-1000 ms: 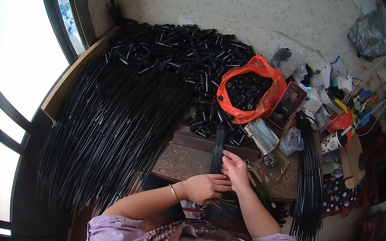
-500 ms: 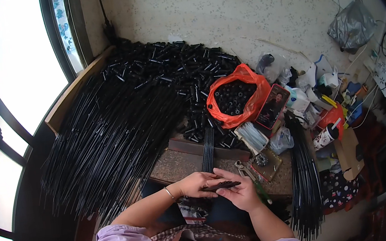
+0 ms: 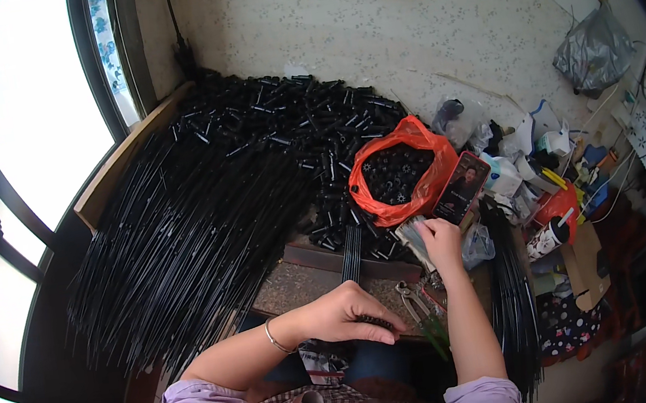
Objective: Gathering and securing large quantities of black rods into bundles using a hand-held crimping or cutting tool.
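My left hand [image 3: 354, 313] is curled round the near ends of a bundle of thin black rods [image 3: 352, 253]. The rods run away from me across the dark raised bar on the table edge. Farther forward and to the right, my right hand [image 3: 442, 241] is at a small open box [image 3: 414, 240] of pale, thin strips. Its fingers are bent and drawn together at the strips; what lies between them is hidden. Just beyond that hand are a red plastic bag [image 3: 441, 165] of small black toothed parts and a phone [image 3: 461, 186] with a lit screen.
Many long black rods [image 3: 180, 228] cover the left side of the table. Short black tubes [image 3: 271, 118] are heaped behind them. Pliers [image 3: 411, 300] lie near the front edge. Another rod bundle [image 3: 513, 299] hangs at the right, with a patterned cup [image 3: 544, 240] beyond it.
My right hand has left the rod ends by my left hand and moved forward and right to the box of strips. My left hand keeps its hold, now more curled.
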